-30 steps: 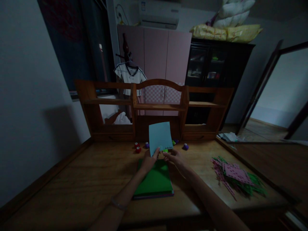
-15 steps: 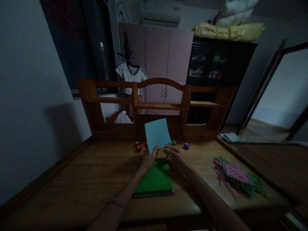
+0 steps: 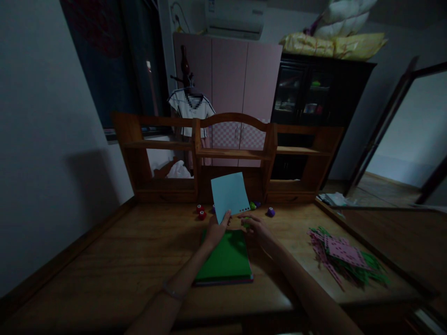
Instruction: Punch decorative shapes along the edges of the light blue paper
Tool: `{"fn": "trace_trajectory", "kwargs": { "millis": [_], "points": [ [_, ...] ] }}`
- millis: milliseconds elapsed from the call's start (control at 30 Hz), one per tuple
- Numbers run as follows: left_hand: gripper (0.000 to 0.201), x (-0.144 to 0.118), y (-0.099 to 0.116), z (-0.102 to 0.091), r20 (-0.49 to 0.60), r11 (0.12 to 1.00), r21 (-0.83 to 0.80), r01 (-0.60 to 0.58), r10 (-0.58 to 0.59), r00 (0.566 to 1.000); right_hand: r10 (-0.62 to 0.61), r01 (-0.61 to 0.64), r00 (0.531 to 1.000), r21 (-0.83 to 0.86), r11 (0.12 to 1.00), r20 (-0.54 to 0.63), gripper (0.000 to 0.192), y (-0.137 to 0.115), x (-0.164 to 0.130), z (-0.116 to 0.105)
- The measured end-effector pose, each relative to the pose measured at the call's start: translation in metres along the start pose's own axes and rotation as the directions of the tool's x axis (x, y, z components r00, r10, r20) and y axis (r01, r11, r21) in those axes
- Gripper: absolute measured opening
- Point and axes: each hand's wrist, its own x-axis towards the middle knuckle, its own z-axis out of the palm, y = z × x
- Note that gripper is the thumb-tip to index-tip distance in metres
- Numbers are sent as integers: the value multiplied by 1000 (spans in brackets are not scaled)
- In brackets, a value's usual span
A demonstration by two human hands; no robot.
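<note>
Right hand now off the blue sheet, grip unclear; left hand pinching its bottom edge

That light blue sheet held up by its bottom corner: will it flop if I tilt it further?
Probably. The light blue sheet looks thin, pinched only at its lower corner by the left hand. It stands nearly flat, so perhaps slightly stiff card. The punched holes along one edge may tear.

In dim light, a wooden desk with a low shelf hutch stands against a pale wall, and beyond it rise a pink wardrobe, a dark glass-fronted cabinet, a wall air conditioner and a dark window.
</note>
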Motion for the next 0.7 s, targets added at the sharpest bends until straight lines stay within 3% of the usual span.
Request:
{"fn": "trace_trajectory", "kwargs": {
  "millis": [167, 400, 700],
  "points": [
    [39, 1, -3, 1, 17, 1000, 8, -8, 8, 1000, 1, -1, 1000, 9, 1000, 9, 26, -1, 2, 0],
    [38, 0, -2, 1, 11, 999, 21, -46, 45, 999, 17, -10, 999, 163, 987, -41, 24, 4, 8, 1],
    [39, 0, -3, 1, 28, 1000, 3, -18, 18, 999, -10, 13, 1000, 117, 993, -28, 21, -1, 5, -4]
  ]
}}
